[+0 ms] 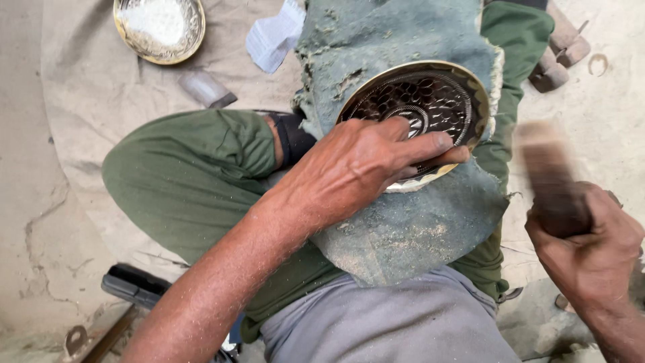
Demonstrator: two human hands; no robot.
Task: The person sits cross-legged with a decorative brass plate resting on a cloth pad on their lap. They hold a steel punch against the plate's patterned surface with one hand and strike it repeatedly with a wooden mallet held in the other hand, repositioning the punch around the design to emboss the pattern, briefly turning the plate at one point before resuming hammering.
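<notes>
**Brass plate pinned on the lap, mallet raised beside it**

Brass plate (430, 101), round and worked all over with a fine raised pattern, lies on a thick grey-green cloth (410, 228) draped over the person's knee. The left hand (356, 168) presses down on its near edge, fingers stretched flat and close together across the rim and the patterned face, thumb tucked under toward the cloth. That flat, spread grip looks meant to keep the plate from skidding or ringing, and the padded cloth likely cushions it against the leg. The forearm comes in from the lower left, wrist bent slightly down onto the work.

The right hand (591, 249) is closed tight around a dark wooden mallet (547, 175), held well off to the right of the plate and apart from it. The mallet's head points up and away and is blurred, so it is moving; the wrist is cocked back.

Further out, green trousers (195, 175) show the legs folded on a pale sheet (87, 87). A second brass dish (159, 28) sits at the top left, a scrap of white paper (274, 35) near it, and wooden blocks (561, 50) lie at the upper right.
</notes>
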